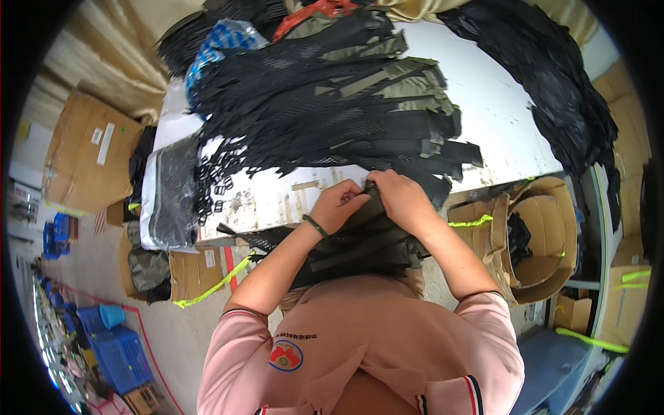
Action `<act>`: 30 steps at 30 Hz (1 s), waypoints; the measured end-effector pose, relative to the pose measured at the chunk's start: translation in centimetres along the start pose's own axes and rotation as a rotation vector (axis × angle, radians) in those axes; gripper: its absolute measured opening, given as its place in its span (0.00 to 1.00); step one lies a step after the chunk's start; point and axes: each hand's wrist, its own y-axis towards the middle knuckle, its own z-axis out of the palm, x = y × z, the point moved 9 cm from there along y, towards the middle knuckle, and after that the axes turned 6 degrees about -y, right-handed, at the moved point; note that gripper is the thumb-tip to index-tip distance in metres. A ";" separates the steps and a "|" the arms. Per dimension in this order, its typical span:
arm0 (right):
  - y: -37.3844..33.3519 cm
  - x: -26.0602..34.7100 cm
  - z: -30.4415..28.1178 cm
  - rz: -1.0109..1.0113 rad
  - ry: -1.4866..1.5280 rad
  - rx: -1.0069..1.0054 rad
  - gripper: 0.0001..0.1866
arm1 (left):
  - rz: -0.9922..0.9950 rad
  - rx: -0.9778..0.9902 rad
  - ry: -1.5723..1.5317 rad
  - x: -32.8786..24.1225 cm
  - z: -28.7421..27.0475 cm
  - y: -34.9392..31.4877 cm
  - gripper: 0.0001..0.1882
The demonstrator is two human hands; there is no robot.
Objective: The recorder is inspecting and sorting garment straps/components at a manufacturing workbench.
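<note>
At the near edge of the white table, my left hand [337, 209] is closed, its thumb and fingers pinching a dark fabric piece [375, 205]. My right hand [402, 199] grips the same piece from the other side, fingers bent over its top end. The piece looks black and olive; its lower part hangs toward my lap, where more black mesh fabric [339, 254] lies. Just beyond my hands spreads a large pile of black mesh and olive fabric pieces [325, 124], laid in overlapping rows. What exactly my fingertips pinch is partly hidden.
Several small black plastic buckles [220, 188] lie left on the white table [484, 90], beside a grey-white plastic bag [169, 194]. Black fabric [539, 62] heaps at the right end. Open cardboard boxes stand at left [200, 275] and right [546, 238]. Blue crates [121, 360] stand on the floor.
</note>
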 end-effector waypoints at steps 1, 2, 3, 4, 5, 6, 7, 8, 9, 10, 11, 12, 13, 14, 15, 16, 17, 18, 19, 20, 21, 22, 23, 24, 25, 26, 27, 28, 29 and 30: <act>-0.1 0.1 0.0 -0.018 0.010 0.005 0.17 | -0.003 -0.021 0.002 0.0 -0.2 0.0 0.09; -0.2 0.1 0.1 -0.024 0.067 0.013 0.17 | -0.011 -0.004 0.030 0.1 -0.2 -0.1 0.08; -0.4 -0.1 0.0 -0.023 0.120 0.021 0.16 | -0.019 0.021 0.055 0.2 0.2 0.0 0.08; -0.4 -0.3 0.1 -0.003 0.138 0.050 0.11 | -0.043 0.045 0.033 0.3 0.4 -0.1 0.08; -0.2 -0.3 0.2 -0.005 0.140 0.054 0.11 | -0.045 0.041 0.030 0.3 0.3 -0.3 0.08; -0.1 0.0 0.1 -0.082 0.104 0.066 0.08 | -0.048 0.052 0.098 -0.2 0.6 -0.6 0.08; -0.1 0.4 0.0 -0.156 0.067 0.079 0.04 | -0.049 0.067 0.165 -0.4 0.9 -0.8 0.08; 0.1 0.3 -0.2 -0.140 0.062 0.083 0.04 | -0.052 0.082 0.158 -0.1 1.3 -1.1 0.08; 0.7 1.1 -1.3 -0.179 0.028 -0.007 0.02 | 0.090 0.054 0.202 -1.1 1.3 -1.5 0.08; 1.0 1.7 -2.1 -0.214 -0.010 -0.097 0.02 | 0.234 0.029 0.242 -2.4 1.4 -2.0 0.08; 1.0 1.4 -1.8 -0.200 -0.017 -0.095 0.02 | 0.234 0.044 0.235 -2.4 1.8 -2.4 0.08; 0.9 0.1 -1.3 -0.096 0.124 -0.102 0.03 | 0.295 0.029 0.260 -3.5 2.1 -2.9 0.08; 0.5 -1.1 -0.7 0.007 0.265 -0.110 0.04 | 0.356 0.013 0.285 -4.3 2.3 -3.5 0.08; -0.2 -2.4 0.4 0.132 0.414 -0.086 0.06 | 0.415 0.002 0.299 -4.4 2.4 -3.8 0.08; -0.6 -2.4 1.1 0.138 0.411 -0.087 0.06 | 0.415 0.008 0.296 -4.4 2.5 -4.0 0.08; -1.7 -4.4 3.9 0.443 0.800 0.015 0.07 | 0.344 -0.009 0.284 -3.8 2.3 -4.1 0.08; -3.6 -5.1 7.1 0.750 1.186 0.124 0.08 | 0.273 -0.027 0.273 -3.3 2.1 -4.0 0.07; -4.2 -4.8 7.9 0.751 1.187 0.125 0.08 | 0.271 -0.027 0.273 -3.5 2.2 -4.0 0.07; -5.0 -4.5 8.4 0.746 1.152 0.112 0.08 | 0.120 0.023 0.198 -2.4 2.7 -3.6 0.07; -5.7 -4.2 8.6 0.741 1.116 0.098 0.08 | -0.031 0.073 0.123 -1.2 3.1 -3.5 0.06; -5.7 -2.9 8.4 0.658 1.248 0.035 0.09 | -0.035 0.074 0.125 -1.0 3.0 -3.5 0.06; -6.1 -2.9 8.6 0.677 1.326 0.086 0.08 | -0.076 0.081 0.108 -0.2 2.8 -3.5 0.05; -6.5 -3.0 8.5 0.695 1.404 0.138 0.07 | -0.118 0.088 0.091 0.5 2.6 -3.5 0.04; -6.7 -3.4 8.1 0.698 1.405 0.136 0.07 | -0.120 0.091 0.091 0.9 2.4 -3.4 0.04; -6.8 -3.3 7.8 0.700 1.435 0.168 0.05 | -0.106 0.070 -0.021 1.1 2.1 -3.2 0.04; -7.0 -3.2 7.7 0.701 1.465 0.200 0.05 | -0.092 0.048 -0.133 1.2 1.7 -3.1 0.05; -7.3 -3.4 7.3 0.705 1.463 0.195 0.05 | -0.092 0.054 -0.135 1.2 1.7 -3.0 0.05; -7.7 -2.1 7.5 0.642 1.543 0.341 0.07 | -0.087 0.038 -0.136 1.2 1.6 -2.8 0.05; -8.1 -0.6 7.6 0.574 1.617 0.490 0.10 | -0.083 0.021 -0.137 1.1 1.4 -2.6 0.06; -8.0 -0.2 7.8 0.525 1.663 0.452 0.09 | -0.084 0.023 -0.137 1.1 1.5 -2.6 0.06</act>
